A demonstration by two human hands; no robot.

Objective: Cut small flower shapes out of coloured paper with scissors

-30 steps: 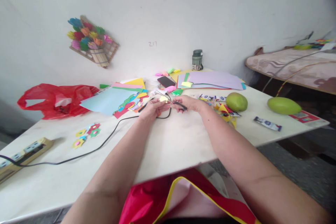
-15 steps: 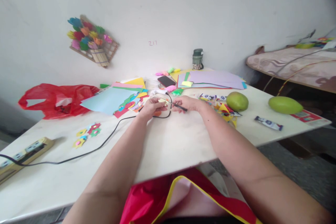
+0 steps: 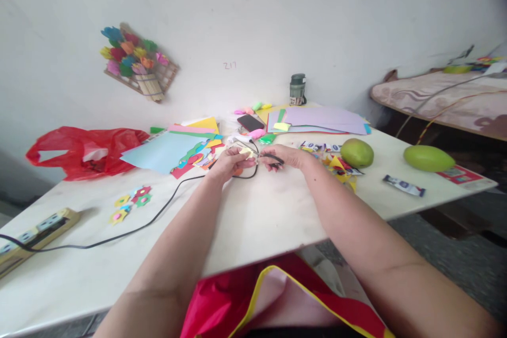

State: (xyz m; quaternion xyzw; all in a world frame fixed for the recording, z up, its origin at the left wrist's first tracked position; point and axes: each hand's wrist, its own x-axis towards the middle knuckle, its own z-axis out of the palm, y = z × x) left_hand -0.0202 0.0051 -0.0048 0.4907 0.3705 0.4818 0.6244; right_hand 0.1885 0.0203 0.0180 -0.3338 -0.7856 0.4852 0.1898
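While your left hand (image 3: pixel 226 165) pinches the yellow paper (image 3: pixel 247 153), your right hand (image 3: pixel 283 156) is wrapped around the scissors (image 3: pixel 273 158), with the blades near this paper, over the table (image 3: pixel 269 211). Cutting seems the present step; the next cut probably calls for steady paper and small turning.

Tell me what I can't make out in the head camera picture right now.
In the head view:
- Pale yellow paper: full outline hidden by the left hand gripping it.
- Scissors: handles partly covered by the right hand.
- Red bag: contents mostly hidden by its crumpled plastic.
- Power strip: far end cut off by the picture's left edge.
- Single packet: print too small and blurred to read.
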